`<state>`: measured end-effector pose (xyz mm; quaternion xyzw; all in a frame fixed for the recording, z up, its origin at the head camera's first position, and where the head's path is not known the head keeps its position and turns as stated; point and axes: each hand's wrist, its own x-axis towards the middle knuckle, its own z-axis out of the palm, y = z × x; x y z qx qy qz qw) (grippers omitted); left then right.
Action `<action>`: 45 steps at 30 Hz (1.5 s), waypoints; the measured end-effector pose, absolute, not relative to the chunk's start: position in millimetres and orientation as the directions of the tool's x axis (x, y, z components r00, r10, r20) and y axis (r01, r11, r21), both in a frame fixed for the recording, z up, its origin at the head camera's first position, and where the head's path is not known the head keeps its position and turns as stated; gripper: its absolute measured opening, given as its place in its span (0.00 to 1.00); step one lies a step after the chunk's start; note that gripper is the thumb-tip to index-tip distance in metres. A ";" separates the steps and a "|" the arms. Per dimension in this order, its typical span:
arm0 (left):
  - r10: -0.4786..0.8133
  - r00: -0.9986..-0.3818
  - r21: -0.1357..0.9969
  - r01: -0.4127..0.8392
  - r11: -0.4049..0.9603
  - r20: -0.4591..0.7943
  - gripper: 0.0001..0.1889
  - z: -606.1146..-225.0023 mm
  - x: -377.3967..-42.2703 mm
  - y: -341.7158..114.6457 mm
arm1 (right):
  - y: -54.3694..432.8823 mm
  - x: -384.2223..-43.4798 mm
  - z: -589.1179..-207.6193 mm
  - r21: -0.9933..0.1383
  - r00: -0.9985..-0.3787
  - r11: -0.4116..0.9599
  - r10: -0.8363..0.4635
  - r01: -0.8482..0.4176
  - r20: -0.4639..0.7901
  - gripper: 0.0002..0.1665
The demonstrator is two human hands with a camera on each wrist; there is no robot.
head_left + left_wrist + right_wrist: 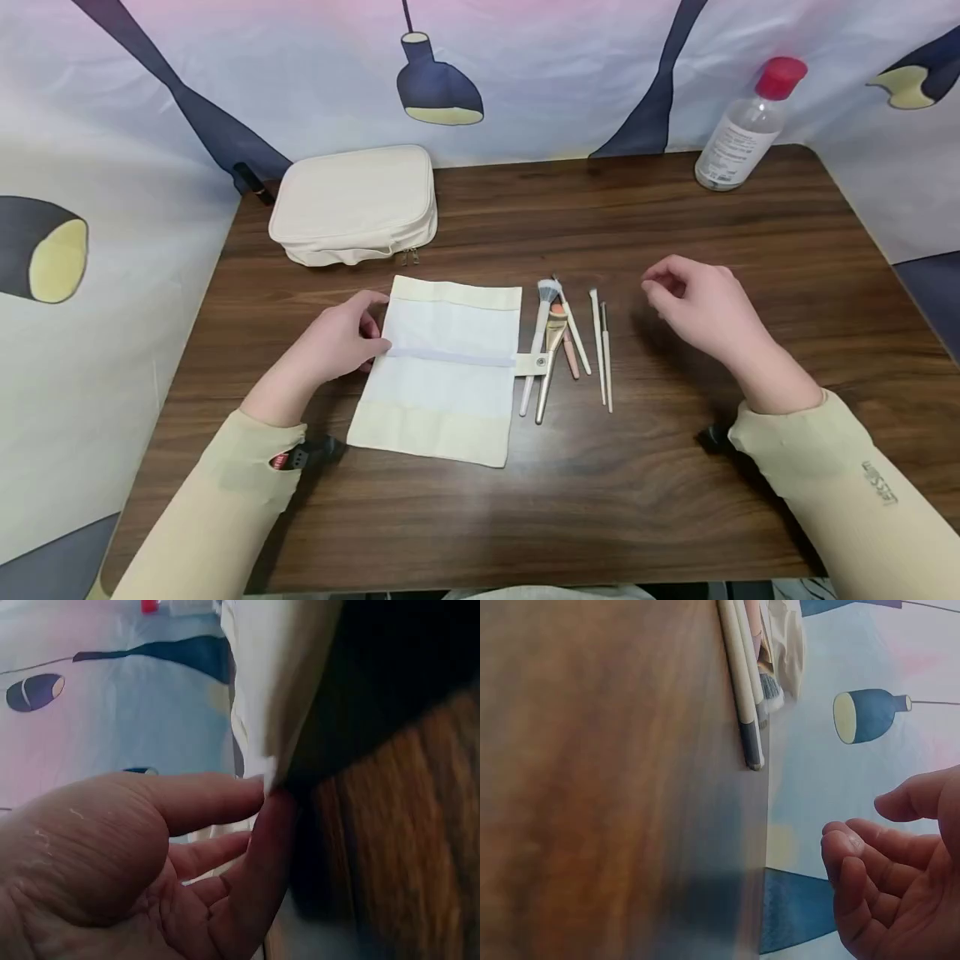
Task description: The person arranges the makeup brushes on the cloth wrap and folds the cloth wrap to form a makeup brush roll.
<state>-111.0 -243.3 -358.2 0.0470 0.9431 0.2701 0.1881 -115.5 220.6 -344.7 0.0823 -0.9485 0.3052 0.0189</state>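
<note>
A cream and white fabric brush roll (450, 375) lies unfolded on the table, its snap strap (531, 364) reaching right over brush handles. My left hand (341, 337) pinches the roll's left edge between thumb and fingers; in the left wrist view the cloth edge (262, 742) rises from the fingertips. Several makeup brushes lie right of the roll: a gold-ferruled flat brush (553, 333), a fluffy white brush (542, 317), a pink-handled one (572, 354) and two thin ones, including a slim brush (606, 358). Above the table, right of them, my right hand (697, 304) holds nothing, fingers loosely curled.
A cream zippered case (352, 200) sits at the back left, beside a small black tube (253, 183). At the back right stands a clear bottle with a red cap (738, 146). Printed cloth (540, 83) hangs along the back of the wooden table (600, 500).
</note>
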 end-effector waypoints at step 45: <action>0.371 -0.866 0.868 -0.130 0.479 -0.334 0.10 -382.8 -164.9 -278.6 | 135.4 -168.4 -343.2 -0.499 -0.885 0.828 -0.409 -0.257 -0.223 0.14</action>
